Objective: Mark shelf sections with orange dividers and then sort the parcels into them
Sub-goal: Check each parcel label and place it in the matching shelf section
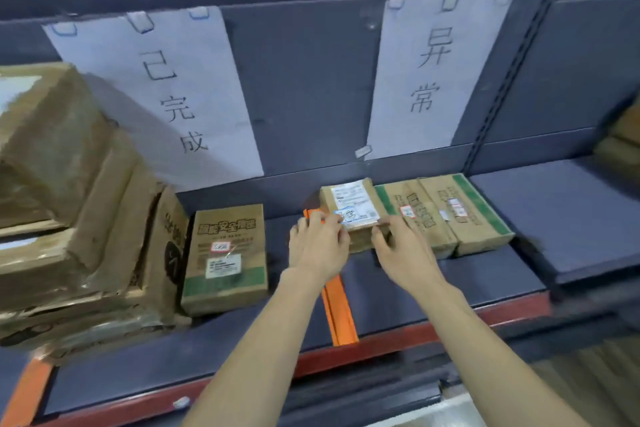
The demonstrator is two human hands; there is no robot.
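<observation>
A small brown parcel with a white label lies on the dark shelf under the right paper sign. My left hand grips its left front corner and my right hand grips its right front edge. An orange divider runs front to back on the shelf just left of this parcel, partly under my left hand. Two flat parcels with green stripes lie side by side to its right. Another parcel with a green band lies left of the divider.
A stack of large taped cartons fills the left of the shelf. A second orange divider shows at the bottom left. Two white paper signs hang on the back panel. The shelf has a red front edge.
</observation>
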